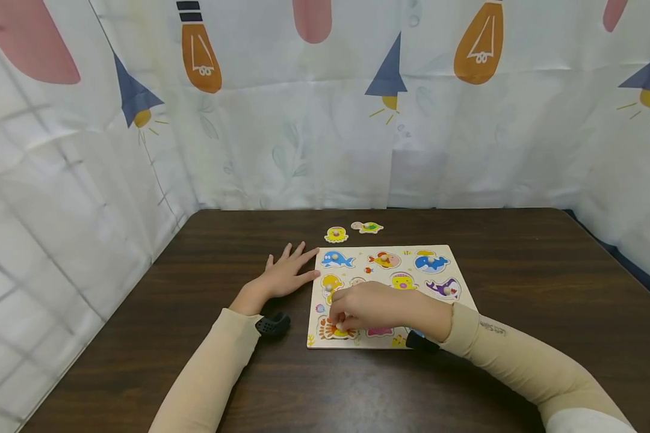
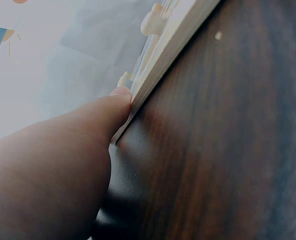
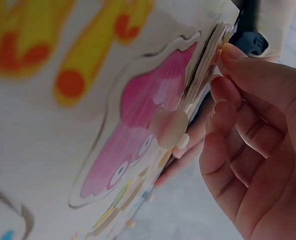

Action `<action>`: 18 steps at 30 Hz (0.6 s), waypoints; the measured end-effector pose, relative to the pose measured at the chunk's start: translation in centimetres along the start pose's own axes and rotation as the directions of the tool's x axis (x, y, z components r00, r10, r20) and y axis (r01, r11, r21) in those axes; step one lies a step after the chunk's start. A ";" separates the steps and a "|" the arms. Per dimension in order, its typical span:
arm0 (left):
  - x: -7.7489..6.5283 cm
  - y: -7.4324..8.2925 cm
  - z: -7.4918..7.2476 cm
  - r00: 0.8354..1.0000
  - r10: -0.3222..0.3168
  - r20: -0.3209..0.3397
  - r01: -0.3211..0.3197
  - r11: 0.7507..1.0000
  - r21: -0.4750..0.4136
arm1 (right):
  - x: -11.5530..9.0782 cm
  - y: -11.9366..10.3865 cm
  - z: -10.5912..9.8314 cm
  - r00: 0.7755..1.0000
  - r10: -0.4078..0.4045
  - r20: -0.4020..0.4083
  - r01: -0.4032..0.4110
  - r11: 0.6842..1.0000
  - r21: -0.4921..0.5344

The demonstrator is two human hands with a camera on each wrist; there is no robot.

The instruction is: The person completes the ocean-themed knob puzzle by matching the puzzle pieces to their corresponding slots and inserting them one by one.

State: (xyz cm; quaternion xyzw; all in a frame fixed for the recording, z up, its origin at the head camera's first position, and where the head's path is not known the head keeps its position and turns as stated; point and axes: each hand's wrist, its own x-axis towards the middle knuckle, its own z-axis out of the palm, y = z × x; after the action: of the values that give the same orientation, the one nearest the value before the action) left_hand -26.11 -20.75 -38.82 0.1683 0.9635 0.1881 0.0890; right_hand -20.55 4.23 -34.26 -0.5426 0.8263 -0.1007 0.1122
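A wooden peg puzzle board point(image 1: 360, 307) with sea-animal pieces lies on the table. Over its lower left corner, my right hand point(image 1: 371, 305) pinches the knob of an orange-and-yellow puzzle piece point(image 1: 327, 329) between thumb and fingers. In the right wrist view, that thumb and the curled fingers point(image 3: 228, 107) are beside a pink shell-like piece point(image 3: 143, 110) with a round knob. My left hand point(image 1: 281, 276) rests at the board's left edge, fingers spread. The left wrist view shows its thumb point(image 2: 119, 102) touching the board's edge. My right hand partly covers the middle pieces.
Behind the board, a yellow octopus piece point(image 1: 336, 234) and a green-and-yellow turtle piece point(image 1: 367, 227) lie loose on the dark wooden table point(image 1: 238, 240). A patterned white curtain point(image 1: 325, 150) hangs behind the table and along its left side.
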 end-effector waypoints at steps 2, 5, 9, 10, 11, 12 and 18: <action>0.0 0.0 0.0 1.000 -0.001 0.002 0.001 1.000 -0.001 | 0.1 0.0 0.1 1.000 0.002 0.000 -0.002 1.000 -0.002; 0.0 0.0 -0.1 1.000 0.001 0.003 -0.001 1.000 -0.001 | 0.3 -0.1 0.2 1.000 0.013 0.002 -0.013 1.000 -0.013; -0.1 0.0 -0.1 1.000 0.000 0.006 0.000 1.000 0.000 | 0.5 -0.2 0.2 1.000 0.013 0.001 -0.013 0.999 -0.040; -0.1 0.0 -0.1 1.000 -0.001 0.005 0.001 1.000 0.001 | 0.6 -0.2 0.2 1.000 0.010 0.001 -0.010 0.999 -0.046; -0.1 0.0 -0.1 1.000 -0.001 0.005 0.001 1.000 0.001 | 0.7 -0.3 0.2 1.000 0.008 0.001 -0.008 0.999 -0.052; -0.2 0.0 -0.1 1.000 0.000 0.005 0.000 1.000 0.001 | 0.8 -0.4 0.2 1.000 0.007 0.000 -0.007 0.998 -0.058; -0.1 0.0 -0.1 1.000 0.008 0.004 -0.008 1.000 -0.001 | 1.3 -0.9 0.0 1.000 0.002 0.005 -0.001 0.997 -0.080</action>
State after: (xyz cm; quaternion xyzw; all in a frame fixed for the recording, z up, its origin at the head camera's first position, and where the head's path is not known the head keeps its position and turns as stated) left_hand -26.04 -20.82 -38.70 0.1723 0.9626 0.1888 0.0902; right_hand -20.26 2.73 -34.14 -0.5463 0.8298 -0.0661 0.0929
